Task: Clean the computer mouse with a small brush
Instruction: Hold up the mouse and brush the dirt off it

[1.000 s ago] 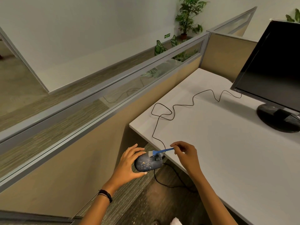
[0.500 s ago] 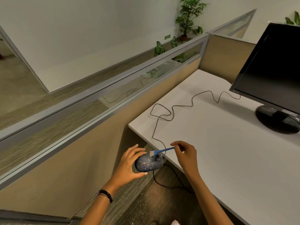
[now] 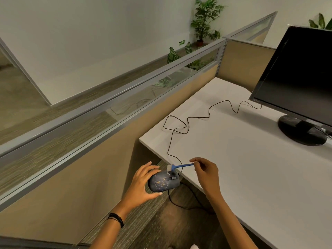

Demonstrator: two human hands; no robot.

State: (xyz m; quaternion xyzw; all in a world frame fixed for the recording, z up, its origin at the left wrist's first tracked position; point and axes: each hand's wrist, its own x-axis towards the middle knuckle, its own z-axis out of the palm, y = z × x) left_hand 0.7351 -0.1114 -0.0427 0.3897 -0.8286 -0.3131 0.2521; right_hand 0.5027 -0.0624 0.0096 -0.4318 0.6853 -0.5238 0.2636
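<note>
A dark computer mouse [image 3: 162,182] speckled with yellowish crumbs is held off the desk's left edge, above the floor. My left hand [image 3: 142,184] grips it from the left side, thumb below and fingers over its back. My right hand [image 3: 206,172] pinches the end of a small blue brush [image 3: 181,166]. The brush's pale bristle head rests at the front top of the mouse, near the scroll wheel. The mouse's black cable [image 3: 188,121] runs in loops over the white desk [image 3: 251,168] toward the monitor.
A black monitor [image 3: 301,76] on a round stand [image 3: 301,132] occupies the desk's far right. A beige partition with a glass strip [image 3: 107,123] runs along the left. A loop of cable hangs below the desk edge. Potted plants stand beyond the partition.
The hands, mouse and brush stay almost where they were; the brush head has shifted only slightly on the mouse's front. The view has tilted a little.
</note>
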